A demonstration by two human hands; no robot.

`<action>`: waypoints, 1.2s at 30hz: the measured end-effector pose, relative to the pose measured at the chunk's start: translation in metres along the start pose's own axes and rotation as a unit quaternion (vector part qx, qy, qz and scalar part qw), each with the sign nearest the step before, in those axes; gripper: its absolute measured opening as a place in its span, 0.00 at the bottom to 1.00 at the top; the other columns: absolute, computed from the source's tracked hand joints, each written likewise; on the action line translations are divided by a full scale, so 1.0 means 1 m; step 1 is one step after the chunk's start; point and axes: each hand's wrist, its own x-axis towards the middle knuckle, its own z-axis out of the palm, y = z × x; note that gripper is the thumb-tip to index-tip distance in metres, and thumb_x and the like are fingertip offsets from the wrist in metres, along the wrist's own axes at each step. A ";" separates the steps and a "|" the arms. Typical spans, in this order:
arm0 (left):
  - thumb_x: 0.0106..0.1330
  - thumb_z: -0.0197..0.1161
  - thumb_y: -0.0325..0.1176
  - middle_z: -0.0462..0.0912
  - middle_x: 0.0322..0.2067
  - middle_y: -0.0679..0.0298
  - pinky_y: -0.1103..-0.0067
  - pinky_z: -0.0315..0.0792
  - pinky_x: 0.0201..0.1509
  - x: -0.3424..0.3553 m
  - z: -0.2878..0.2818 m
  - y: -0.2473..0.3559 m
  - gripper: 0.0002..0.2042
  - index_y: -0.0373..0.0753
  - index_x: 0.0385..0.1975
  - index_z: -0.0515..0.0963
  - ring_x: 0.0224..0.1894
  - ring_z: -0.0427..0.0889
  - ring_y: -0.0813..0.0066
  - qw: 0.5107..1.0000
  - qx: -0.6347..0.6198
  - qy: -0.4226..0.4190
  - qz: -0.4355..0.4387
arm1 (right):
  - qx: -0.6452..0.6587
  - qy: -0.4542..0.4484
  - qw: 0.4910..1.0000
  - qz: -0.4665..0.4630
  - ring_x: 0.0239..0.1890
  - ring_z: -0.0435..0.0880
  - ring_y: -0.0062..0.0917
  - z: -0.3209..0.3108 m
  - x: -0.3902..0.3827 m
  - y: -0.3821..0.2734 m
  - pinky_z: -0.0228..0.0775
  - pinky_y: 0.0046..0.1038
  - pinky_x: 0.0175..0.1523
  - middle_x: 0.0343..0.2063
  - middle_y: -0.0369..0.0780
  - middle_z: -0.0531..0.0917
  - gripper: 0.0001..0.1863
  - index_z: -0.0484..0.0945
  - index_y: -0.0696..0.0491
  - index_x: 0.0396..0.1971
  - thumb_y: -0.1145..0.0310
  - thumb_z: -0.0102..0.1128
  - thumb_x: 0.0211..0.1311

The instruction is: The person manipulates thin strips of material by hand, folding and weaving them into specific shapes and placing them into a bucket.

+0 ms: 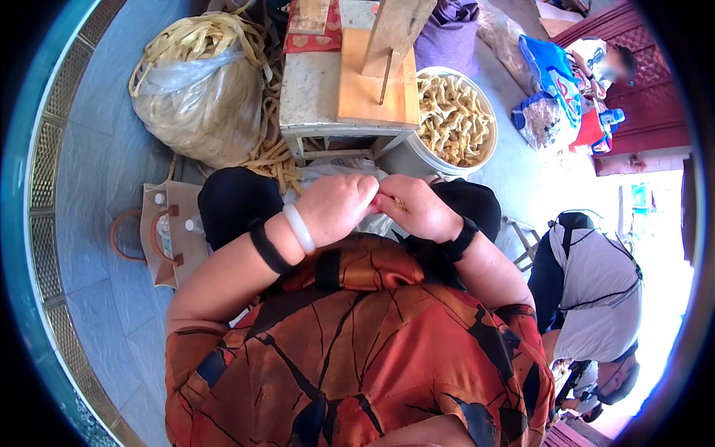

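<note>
Both hands meet above my lap, fingers curled and pressed together. My left hand point(337, 205), with a pale bangle on the wrist, is closed against my right hand point(423, 212). A small golden-tan bit point(399, 203) shows by my right fingers; I cannot tell what it is, and whatever is pinched between the hands is hidden. In front stands a worn low table point(309, 100) with a wooden board point(357, 104), an upright wooden piece and a thin rod. To its right is a white bucket point(491, 130) full of knotted tan pieces point(450, 115).
A bag of tan strips point(190, 112) and loose strips point(272, 164) lie left of the table, above a handled tote point(175, 261). A purple sack point(447, 41) and blue packages point(547, 74) lie beyond. Two other people point(596, 290) point(592, 59) are at the right.
</note>
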 end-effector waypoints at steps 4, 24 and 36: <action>0.64 0.61 0.37 0.76 0.27 0.53 0.65 0.70 0.32 0.001 -0.042 0.018 0.12 0.35 0.33 0.70 0.31 0.78 0.50 0.976 -0.182 -0.102 0.056 | 0.245 -0.154 0.956 0.039 0.26 0.75 0.34 -0.031 -0.005 -0.040 0.67 0.31 0.33 0.23 0.42 0.77 0.07 0.75 0.58 0.29 0.72 0.52 0.65; 0.63 0.60 0.39 0.78 0.26 0.57 0.66 0.70 0.33 -0.002 0.003 -0.007 0.11 0.38 0.28 0.72 0.31 0.79 0.54 0.998 -0.009 -0.049 0.034 | 0.441 -0.114 0.869 0.191 0.34 0.77 0.15 -0.001 -0.010 0.015 0.68 0.17 0.40 0.32 0.34 0.78 0.03 0.71 0.55 0.37 0.73 0.55 0.67; 0.69 0.56 0.33 0.74 0.25 0.61 0.75 0.69 0.31 0.009 0.010 -0.034 0.07 0.37 0.33 0.72 0.25 0.75 0.68 0.967 -0.251 0.028 -0.016 | 0.449 0.037 0.876 0.172 0.29 0.79 0.18 -0.008 -0.011 0.020 0.68 0.18 0.34 0.28 0.38 0.81 0.02 0.71 0.54 0.36 0.74 0.53 0.67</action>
